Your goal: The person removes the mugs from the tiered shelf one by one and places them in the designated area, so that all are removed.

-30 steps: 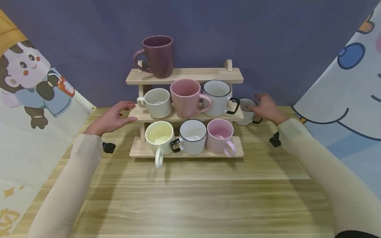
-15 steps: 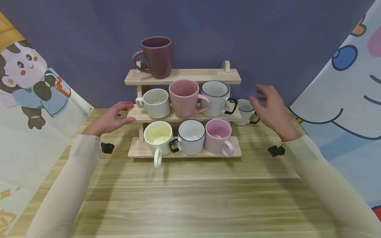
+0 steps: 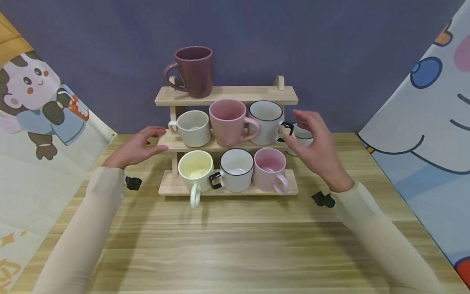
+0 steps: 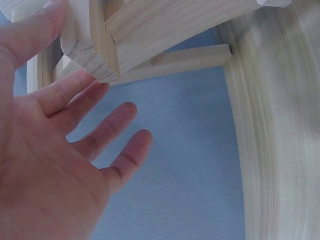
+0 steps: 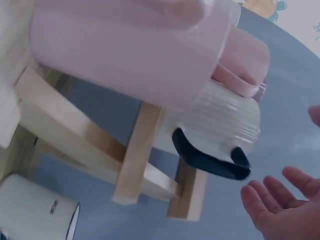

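Observation:
In the head view, my left hand (image 3: 134, 149) pinches the left end of the middle board of a three-tier wooden rack (image 3: 249, 94). The left wrist view shows thumb and forefinger on opposite sides of that board end (image 4: 90, 50), the other fingers spread loosely. My right hand (image 3: 319, 149), fingers parted and nothing held, hovers close to the black handle of a white mug with a black rim (image 3: 265, 122), on the middle tier at right. From the right wrist view, its fingertips are apart from that handle (image 5: 210, 160). Behind the hand, another black-rimmed white mug (image 3: 304, 136) is partly hidden.
A maroon mug (image 3: 198, 75) stands on the top tier at left. The middle tier also bears a cream mug (image 3: 196, 132) and a pink mug (image 3: 227, 126). Below sit a pale yellow mug (image 3: 196, 169), a white mug (image 3: 236, 173) and a light pink mug (image 3: 269, 171).
My right hand has let go of the white mug beside the rack, drawn back, then moved left toward the middle-tier black-handled mug. The left hand has stayed at the board end.

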`<state>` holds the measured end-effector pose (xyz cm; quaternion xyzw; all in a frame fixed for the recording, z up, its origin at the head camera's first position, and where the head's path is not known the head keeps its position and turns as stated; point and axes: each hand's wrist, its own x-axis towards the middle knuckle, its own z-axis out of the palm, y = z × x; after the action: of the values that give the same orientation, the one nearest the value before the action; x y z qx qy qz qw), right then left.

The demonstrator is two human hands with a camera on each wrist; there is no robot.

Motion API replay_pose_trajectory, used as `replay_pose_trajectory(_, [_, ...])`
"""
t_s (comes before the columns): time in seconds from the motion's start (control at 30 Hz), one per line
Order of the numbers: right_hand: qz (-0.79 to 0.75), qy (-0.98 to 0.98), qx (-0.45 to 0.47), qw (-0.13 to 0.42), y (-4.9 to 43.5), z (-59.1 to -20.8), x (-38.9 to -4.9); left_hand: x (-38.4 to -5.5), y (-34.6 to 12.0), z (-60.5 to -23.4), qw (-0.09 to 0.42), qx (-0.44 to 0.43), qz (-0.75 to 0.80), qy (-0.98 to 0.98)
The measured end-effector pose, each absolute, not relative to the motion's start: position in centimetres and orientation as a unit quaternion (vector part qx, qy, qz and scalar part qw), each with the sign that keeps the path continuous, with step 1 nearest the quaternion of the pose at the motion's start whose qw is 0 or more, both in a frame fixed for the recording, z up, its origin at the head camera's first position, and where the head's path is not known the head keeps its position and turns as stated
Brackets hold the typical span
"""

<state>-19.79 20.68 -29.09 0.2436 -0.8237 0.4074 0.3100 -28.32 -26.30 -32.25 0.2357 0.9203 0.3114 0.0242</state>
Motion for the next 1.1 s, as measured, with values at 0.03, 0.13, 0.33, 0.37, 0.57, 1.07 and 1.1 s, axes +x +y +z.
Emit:
replay_pose_trajectory(0.03, [0.403, -0.825, 0.247, 0.31, 20.4, -29.1, -20.0, -28.4, -26.3, -32.3, 0.024, 0.236, 0.311, 0.92])
replay_pose_trajectory(0.13, [0.391, -0.832, 0.248, 0.306, 20.0, -29.2, -21.0, -28.4, -26.3, -32.4, 0.021, 0.238, 0.315, 0.919])
replay_pose_trajectory(0.33, [0.373, -0.861, 0.228, 0.26, 19.6, -28.8, -23.0, -28.5, -26.3, -32.6, 0.019, 0.239, 0.318, 0.917])
replay_pose_trajectory(0.37, [0.374, -0.865, 0.224, 0.249, 19.6, -28.8, -23.3, -28.5, -26.3, -32.6, 0.02, 0.238, 0.317, 0.918])
replay_pose_trajectory(0.57, [0.39, -0.877, 0.204, 0.193, 19.4, -28.6, -24.8, -28.6, -26.4, -32.6, 0.019, 0.239, 0.311, 0.92])
replay_pose_trajectory(1.07, [0.374, -0.893, 0.21, 0.135, 18.8, -27.8, -26.0, -28.8, -26.4, -32.6, 0.02, 0.236, 0.31, 0.921])
replay_pose_trajectory(1.1, [0.372, -0.894, 0.21, 0.137, 18.8, -27.8, -26.1, -28.8, -26.4, -32.6, 0.02, 0.236, 0.31, 0.921])
